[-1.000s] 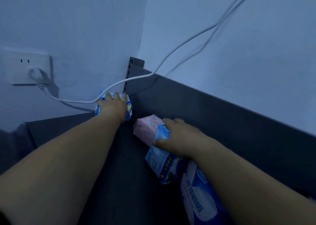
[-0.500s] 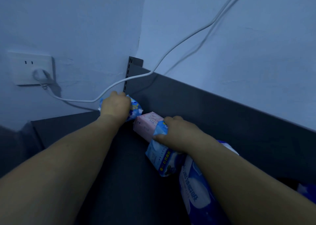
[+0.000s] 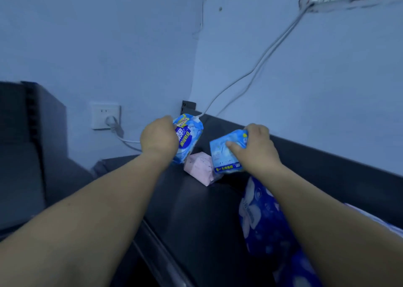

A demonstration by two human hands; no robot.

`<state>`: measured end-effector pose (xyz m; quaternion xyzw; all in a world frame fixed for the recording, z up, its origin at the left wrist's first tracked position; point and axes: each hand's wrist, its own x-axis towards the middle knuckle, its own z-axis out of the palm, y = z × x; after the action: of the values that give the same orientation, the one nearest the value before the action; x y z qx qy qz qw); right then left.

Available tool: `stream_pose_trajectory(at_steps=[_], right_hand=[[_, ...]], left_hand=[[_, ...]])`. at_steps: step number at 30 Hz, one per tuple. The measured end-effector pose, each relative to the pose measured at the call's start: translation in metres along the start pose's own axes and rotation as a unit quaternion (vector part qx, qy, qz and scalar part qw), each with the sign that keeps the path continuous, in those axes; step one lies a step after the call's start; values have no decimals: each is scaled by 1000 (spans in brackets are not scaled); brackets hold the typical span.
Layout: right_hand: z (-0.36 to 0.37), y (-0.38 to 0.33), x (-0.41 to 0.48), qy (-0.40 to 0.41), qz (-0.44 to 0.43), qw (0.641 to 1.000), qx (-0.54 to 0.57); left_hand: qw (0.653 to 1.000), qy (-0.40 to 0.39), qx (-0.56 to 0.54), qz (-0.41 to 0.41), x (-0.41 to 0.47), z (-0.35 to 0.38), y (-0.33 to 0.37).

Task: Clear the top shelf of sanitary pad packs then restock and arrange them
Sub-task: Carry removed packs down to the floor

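Note:
My left hand (image 3: 159, 139) grips a blue and white pad pack (image 3: 188, 138) and holds it upright above the far corner of the dark top shelf (image 3: 192, 217). My right hand (image 3: 257, 148) grips a light blue pad pack (image 3: 224, 153), lifted off the shelf. Between and below the two packs a pink pack (image 3: 201, 170) lies on the shelf. A dark blue pack with white flowers (image 3: 261, 219) lies on the shelf under my right forearm, partly hidden by it.
The shelf's dark back panel (image 3: 327, 169) runs along the right wall. A white cable (image 3: 246, 75) hangs down the wall to a plug in the wall socket (image 3: 105, 115) on the left. A dark shelf unit (image 3: 28, 138) stands at the left.
Both hands have lifted their packs off the shelf and drawn them back from the corner. The light blue pack has come off the pink pack. The camera has pulled back and tilted up.

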<state>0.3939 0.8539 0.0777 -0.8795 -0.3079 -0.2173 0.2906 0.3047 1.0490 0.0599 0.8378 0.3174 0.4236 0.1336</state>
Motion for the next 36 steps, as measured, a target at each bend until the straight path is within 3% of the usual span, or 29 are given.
stream_pose_trajectory(at_steps=[4, 8, 11, 17, 19, 23, 27, 31, 36], right_hand=[[-39, -21, -28, 77, 21, 992, 99], [-76, -38, -64, 98, 110, 962, 229], [-96, -46, -97, 94, 183, 909, 362], [-122, -60, -181, 41, 225, 807, 544], [-128, -60, -210, 4, 235, 796, 558], [-132, -63, -267, -67, 220, 817, 528], [-121, -66, -315, -181, 207, 813, 514], [-99, -57, -359, -289, 228, 807, 462], [-52, -48, -417, -364, 276, 793, 402]], left_hand=[[992, 17, -102, -74, -29, -46, 14], [967, 5, -192, -168, -66, -92, 23], [933, 1, -286, -219, -101, -125, 26], [856, 11, -430, -286, -200, -184, 47], [858, 25, -419, -295, -234, -200, 46], [863, 43, -390, -317, -297, -230, 30], [889, 44, -316, -328, -347, -252, 8], [899, 24, -266, -347, -388, -257, -28], [894, -38, -208, -396, -446, -249, -72]])
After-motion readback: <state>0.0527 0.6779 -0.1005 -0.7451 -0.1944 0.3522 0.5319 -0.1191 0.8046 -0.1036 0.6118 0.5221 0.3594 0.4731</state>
